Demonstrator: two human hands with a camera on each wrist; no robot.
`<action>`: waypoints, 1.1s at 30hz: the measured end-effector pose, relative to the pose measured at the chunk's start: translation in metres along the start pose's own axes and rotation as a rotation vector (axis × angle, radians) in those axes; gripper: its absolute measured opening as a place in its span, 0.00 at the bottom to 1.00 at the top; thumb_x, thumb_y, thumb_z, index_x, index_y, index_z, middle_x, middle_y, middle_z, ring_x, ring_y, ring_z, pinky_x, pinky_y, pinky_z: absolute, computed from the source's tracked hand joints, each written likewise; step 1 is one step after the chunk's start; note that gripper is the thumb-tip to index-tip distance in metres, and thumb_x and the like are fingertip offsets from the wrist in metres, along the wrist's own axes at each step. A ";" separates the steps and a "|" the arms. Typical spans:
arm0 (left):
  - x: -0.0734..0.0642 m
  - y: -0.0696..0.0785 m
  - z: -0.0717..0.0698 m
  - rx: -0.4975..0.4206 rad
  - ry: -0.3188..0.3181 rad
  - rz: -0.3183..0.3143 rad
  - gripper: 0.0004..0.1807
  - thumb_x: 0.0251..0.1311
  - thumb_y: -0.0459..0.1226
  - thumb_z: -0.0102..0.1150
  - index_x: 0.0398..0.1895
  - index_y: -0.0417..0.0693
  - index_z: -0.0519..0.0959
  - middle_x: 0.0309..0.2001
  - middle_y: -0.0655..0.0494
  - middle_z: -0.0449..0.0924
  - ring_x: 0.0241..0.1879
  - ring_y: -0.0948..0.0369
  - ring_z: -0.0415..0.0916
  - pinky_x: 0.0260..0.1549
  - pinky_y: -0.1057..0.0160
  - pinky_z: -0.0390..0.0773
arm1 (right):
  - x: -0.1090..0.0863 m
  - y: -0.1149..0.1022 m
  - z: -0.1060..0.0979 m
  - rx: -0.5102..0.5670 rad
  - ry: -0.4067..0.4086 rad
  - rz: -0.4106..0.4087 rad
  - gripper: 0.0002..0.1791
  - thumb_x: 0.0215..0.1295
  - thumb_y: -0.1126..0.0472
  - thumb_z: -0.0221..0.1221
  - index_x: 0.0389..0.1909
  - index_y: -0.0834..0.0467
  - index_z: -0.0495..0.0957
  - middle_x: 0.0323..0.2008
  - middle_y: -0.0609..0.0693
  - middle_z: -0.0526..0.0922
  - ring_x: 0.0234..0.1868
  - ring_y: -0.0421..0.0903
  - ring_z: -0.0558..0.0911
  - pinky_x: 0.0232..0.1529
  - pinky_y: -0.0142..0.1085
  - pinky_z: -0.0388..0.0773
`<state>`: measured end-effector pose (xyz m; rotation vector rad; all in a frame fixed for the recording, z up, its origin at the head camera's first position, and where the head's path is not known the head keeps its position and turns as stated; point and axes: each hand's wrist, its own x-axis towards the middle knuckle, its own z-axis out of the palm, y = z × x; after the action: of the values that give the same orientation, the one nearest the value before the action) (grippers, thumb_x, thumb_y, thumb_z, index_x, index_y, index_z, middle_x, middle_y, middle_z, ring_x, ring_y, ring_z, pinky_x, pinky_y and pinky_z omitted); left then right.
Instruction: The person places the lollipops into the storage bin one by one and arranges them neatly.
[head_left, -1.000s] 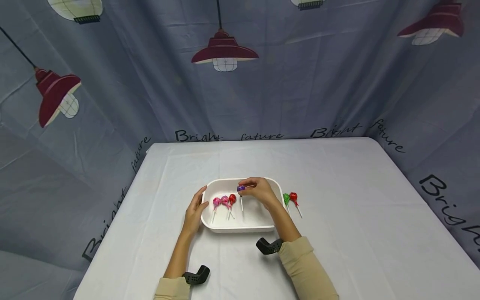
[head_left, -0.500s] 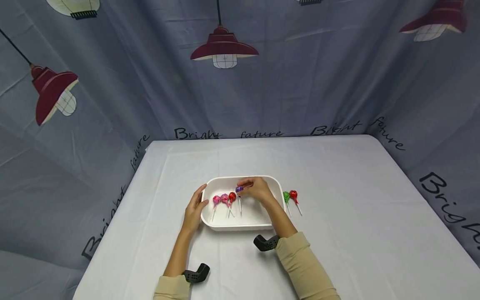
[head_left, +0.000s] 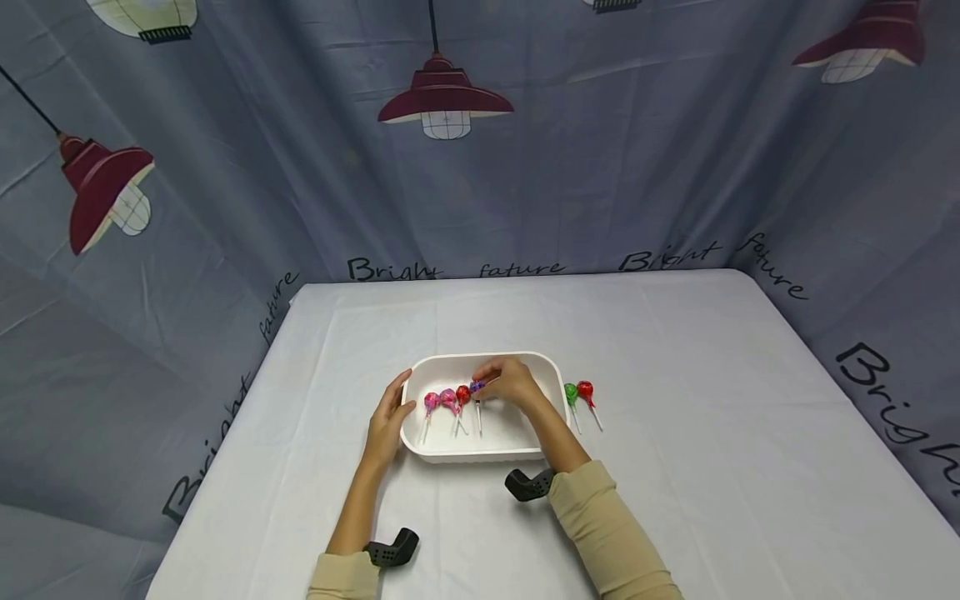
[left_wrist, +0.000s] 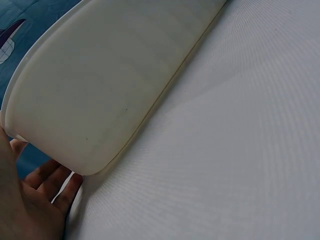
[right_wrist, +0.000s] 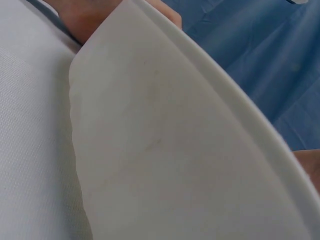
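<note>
A white plastic tray (head_left: 517, 432) lies on the table in the head view. My left hand (head_left: 386, 427) holds its left end, thumb over the rim and fingers along the outside; the left wrist view shows those fingers against the outer wall (left_wrist: 100, 90). Inside the tray, my right hand (head_left: 517, 383) pinches a purple-wrapped lollipop (head_left: 477, 387) by its head, white stick toward me. Left of it lie a red lollipop (head_left: 463, 394) and two pink ones, a middle one (head_left: 447, 397) and a leftmost one (head_left: 431, 401). The tray wall (right_wrist: 150, 125) hides most of my right hand in the right wrist view.
Just right of the tray, a green lollipop (head_left: 572, 392) and a red lollipop (head_left: 585, 389) lie on the white tablecloth (head_left: 675, 483). A grey-blue curtain (head_left: 585, 167) printed with lamps hangs behind and beside the table.
My right hand has lowered the purple lollipop a little and shifted it left, close beside the red one. The left hand stays on the tray's end.
</note>
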<state>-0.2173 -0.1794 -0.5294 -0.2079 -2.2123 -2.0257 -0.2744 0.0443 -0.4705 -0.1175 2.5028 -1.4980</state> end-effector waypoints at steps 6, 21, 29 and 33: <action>-0.004 0.018 0.002 0.011 -0.007 -0.031 0.27 0.65 0.32 0.48 0.67 0.52 0.62 0.70 0.46 0.50 0.69 0.54 0.45 0.66 0.61 0.49 | 0.001 0.003 0.001 -0.002 -0.004 -0.005 0.15 0.40 0.73 0.70 0.34 0.64 0.82 0.29 0.52 0.82 0.30 0.43 0.78 0.33 0.30 0.75; -0.008 0.036 0.004 0.018 -0.011 -0.041 0.27 0.65 0.30 0.47 0.67 0.45 0.61 0.69 0.46 0.52 0.69 0.50 0.46 0.66 0.56 0.49 | 0.001 0.005 0.003 -0.069 -0.001 -0.069 0.15 0.36 0.75 0.71 0.30 0.64 0.82 0.27 0.51 0.82 0.28 0.42 0.77 0.30 0.30 0.74; -0.007 0.034 0.005 0.003 -0.010 -0.048 0.27 0.64 0.28 0.46 0.67 0.44 0.60 0.69 0.45 0.52 0.69 0.50 0.46 0.66 0.55 0.50 | 0.001 0.008 0.005 -0.090 0.020 -0.115 0.15 0.38 0.75 0.71 0.31 0.64 0.82 0.27 0.51 0.82 0.27 0.42 0.78 0.30 0.30 0.77; -0.008 0.034 0.005 0.002 -0.010 -0.054 0.27 0.64 0.28 0.46 0.67 0.45 0.60 0.69 0.45 0.52 0.68 0.51 0.46 0.65 0.55 0.51 | 0.000 0.010 0.006 -0.123 0.018 -0.166 0.14 0.39 0.74 0.70 0.31 0.65 0.81 0.27 0.52 0.82 0.26 0.42 0.78 0.30 0.30 0.78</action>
<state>-0.2032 -0.1718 -0.4980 -0.1603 -2.2504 -2.0540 -0.2722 0.0439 -0.4819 -0.3417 2.6563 -1.4082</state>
